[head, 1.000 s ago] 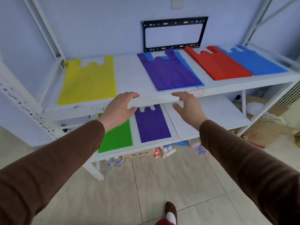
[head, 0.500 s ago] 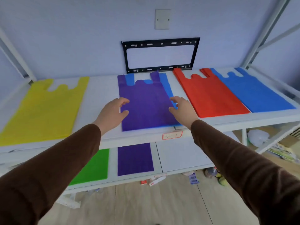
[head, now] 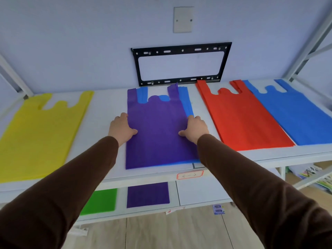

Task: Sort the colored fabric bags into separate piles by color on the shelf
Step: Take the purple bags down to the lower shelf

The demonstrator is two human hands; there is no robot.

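Note:
A purple bag (head: pixel 158 133) lies flat in the middle of the upper shelf (head: pixel 106 112), on top of a blue bag (head: pixel 186 103) that shows along its right side and front edge. My left hand (head: pixel 121 129) rests at the purple bag's left edge, thumb on the fabric. Over at the right edge, my right hand (head: pixel 195 129) has its thumb on the purple bag and its fingers over the blue strip. Also on this shelf are a yellow bag (head: pixel 41 133) at the left, a red pile (head: pixel 239 119) and a blue bag (head: pixel 294 114) at the right.
On the lower shelf (head: pixel 197 193) lie a green bag (head: pixel 100 201) and a purple bag (head: pixel 148 194). A black metal bracket (head: pixel 181 51) is fixed to the wall behind. Shelf uprights stand at both sides. Small items lie on the floor below.
Both hands moved forward and came down onto the purple bag's two side edges. The view has moved closer to the upper shelf.

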